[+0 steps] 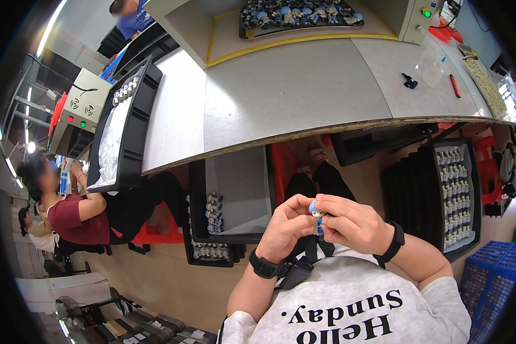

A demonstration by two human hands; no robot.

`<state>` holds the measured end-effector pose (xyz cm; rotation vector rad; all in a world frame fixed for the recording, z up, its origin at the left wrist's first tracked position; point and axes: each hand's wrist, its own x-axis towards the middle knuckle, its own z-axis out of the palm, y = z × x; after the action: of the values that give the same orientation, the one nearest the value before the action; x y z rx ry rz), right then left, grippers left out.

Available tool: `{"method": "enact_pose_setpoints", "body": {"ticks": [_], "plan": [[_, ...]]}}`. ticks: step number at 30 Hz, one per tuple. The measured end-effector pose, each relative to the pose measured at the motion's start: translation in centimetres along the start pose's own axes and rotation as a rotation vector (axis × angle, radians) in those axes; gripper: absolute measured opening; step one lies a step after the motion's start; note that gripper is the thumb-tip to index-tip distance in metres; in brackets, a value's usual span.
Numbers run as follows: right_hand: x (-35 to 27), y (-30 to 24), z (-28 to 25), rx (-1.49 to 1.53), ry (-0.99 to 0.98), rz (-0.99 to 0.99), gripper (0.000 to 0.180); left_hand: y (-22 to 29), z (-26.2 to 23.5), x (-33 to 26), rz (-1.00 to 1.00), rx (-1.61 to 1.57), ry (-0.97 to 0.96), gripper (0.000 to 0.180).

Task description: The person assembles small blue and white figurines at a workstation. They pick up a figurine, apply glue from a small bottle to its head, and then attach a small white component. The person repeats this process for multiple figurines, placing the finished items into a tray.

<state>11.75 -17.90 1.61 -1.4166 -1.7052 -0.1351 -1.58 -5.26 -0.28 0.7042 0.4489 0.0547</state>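
Head view: from where I stand, the person's left hand (285,225) and right hand (355,222) meet in the air, just on the near side of the worktable (264,94), with a small blue-and-pale figurine (316,213) between them. The step in hand looks like close handling of that one piece; the next move, I'd judge, calls for a steady hold from one side while the other side turns or presses. Its long axis runs roughly near to far, leaning slightly, the rounded light-blue end pointing far and the darker blue end near. Thumbs and forefingers of both hands pinch it from left and right; how the remaining fingertips sit, I cannot tell. Similar figurines (292,16) lie well apart, beyond the table's bare middle.
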Motion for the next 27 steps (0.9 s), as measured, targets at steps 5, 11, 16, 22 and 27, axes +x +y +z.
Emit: {"method": "enact_pose_setpoints", "body": {"ticks": [5, 11, 16, 22, 27], "plan": [[-0.08, -0.02, 0.01, 0.002, -0.01, -0.001, 0.016, 0.1, -0.05, 0.0, 0.002, 0.006, -0.016, 0.024], [-0.34, -0.19, 0.19, 0.0, 0.004, 0.01, 0.014, 0.11, 0.1, 0.05, 0.002, 0.001, -0.025, 0.023], [-0.42, -0.21, 0.34, 0.004, 0.017, 0.016, 0.015, 0.09, 0.42, -0.01, 0.006, -0.001, -0.003, 0.023], [-0.53, -0.25, 0.41, 0.005, 0.021, 0.018, 0.015, -0.04, 0.34, -0.01, 0.016, 0.007, -0.005, 0.029], [-0.53, -0.23, 0.42, 0.011, 0.032, 0.015, 0.015, 0.0, 0.04, 0.1, 0.012, 0.025, -0.031, 0.029]]}}
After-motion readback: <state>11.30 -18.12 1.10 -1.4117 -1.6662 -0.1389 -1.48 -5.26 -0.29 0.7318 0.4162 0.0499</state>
